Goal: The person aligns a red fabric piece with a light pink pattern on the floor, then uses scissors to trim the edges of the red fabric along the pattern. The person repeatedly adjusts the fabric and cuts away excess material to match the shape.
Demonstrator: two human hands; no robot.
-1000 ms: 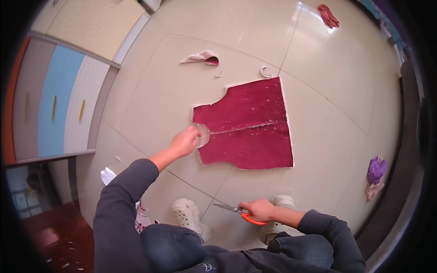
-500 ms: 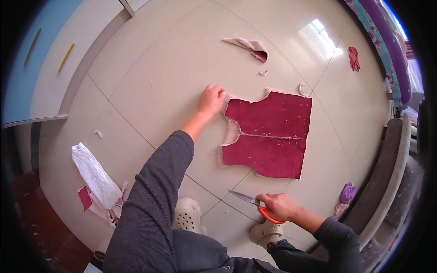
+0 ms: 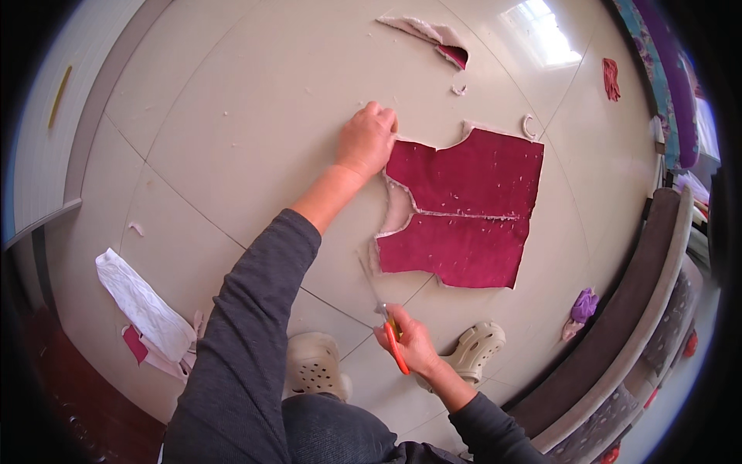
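Note:
A maroon fabric piece [image 3: 473, 249] with a pale fuzzy lining lies flat on the tiled floor, shaped like a garment panel, with a seam across its middle and notched edges. My left hand [image 3: 366, 141] is closed at its upper left corner, the fingertips pinching the edge. Lower down, my right hand [image 3: 413, 345] grips scissors with orange-red handles [image 3: 395, 349]. Their blades, smeared by motion, point up and left, close to the fabric's lower left corner. Whether the blades are apart cannot be made out.
Fabric offcuts [image 3: 425, 31] lie beyond the piece, with a curled trimming [image 3: 528, 126] at its far corner. A white knitted piece [image 3: 143, 301] rests on scraps at left. At right are a reddish cloth [image 3: 610, 79], a purple bundle [image 3: 584, 305] and a grey sofa [image 3: 610, 363]. My clogs [image 3: 315, 363] stand close.
My right hand has swung the scissors left and turned them upward toward the fabric. My left hand has come onto the fabric's corner. The whole view has shifted slightly.

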